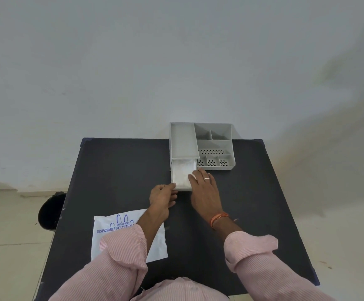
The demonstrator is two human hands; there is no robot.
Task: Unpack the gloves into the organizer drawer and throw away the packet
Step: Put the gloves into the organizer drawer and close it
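Bin (51, 211) on floor, far left of table (115, 166), likely for packet. Packet (157, 244) flat at near left, partly under left sleeve, looks emptied. Left hand (162, 195) pinches drawer (182, 187) front corner, steadying it. Gloves (182, 173) lie inside pulled-out drawer. Right hand (202, 187) flat, fingers pressing gloves down, nothing gripped. Organizer (214, 146) at far edge.
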